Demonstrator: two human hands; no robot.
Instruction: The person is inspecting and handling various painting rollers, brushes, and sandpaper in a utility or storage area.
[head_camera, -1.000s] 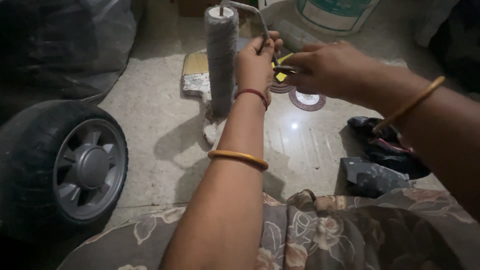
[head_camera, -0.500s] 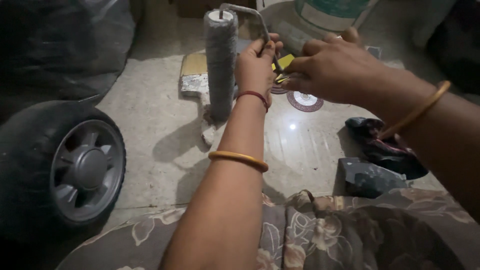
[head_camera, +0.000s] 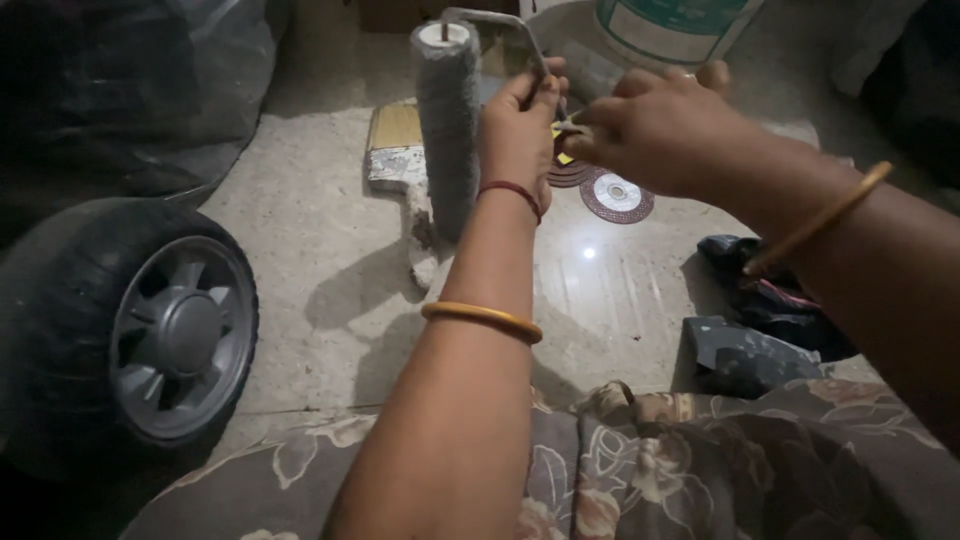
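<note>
**Paint roller held upright, both hands at the frame**

The left hand (head_camera: 520, 125) is clenched around the metal frame (head_camera: 500, 30) of the paint roller (head_camera: 447, 125), gripping the shaft just below the bend. The roller stands upright with its grey sleeve parallel to the left forearm and just beside the hand, its white end cap at the top. The frame's wire arm runs from the top of the sleeve across to the hand.

The right hand (head_camera: 655, 130) meets the left at the same point. Its fingertips are pinched together on a small part next to the frame, where a bit of yellow (head_camera: 562, 135) shows; what that part is cannot be told. The grip is closed, not released.

Each wrist carries a yellow bangle (head_camera: 483, 318), and the left wrist also a red thread (head_camera: 510, 192).

Below the hands, on the stone floor (head_camera: 330, 260), lie two round abrasive discs (head_camera: 616, 195), partly overlapping. Left of the roller lies a flat paintbrush (head_camera: 395, 150) with pale bristles. A white bucket (head_camera: 660, 30) stands behind the hands. A dark wheel (head_camera: 150, 330) with a grey hub lies at the left edge. Dark cloth scraps (head_camera: 750, 330) lie at the right. Floral fabric (head_camera: 650, 470) covers the person's lap in the foreground.
</note>
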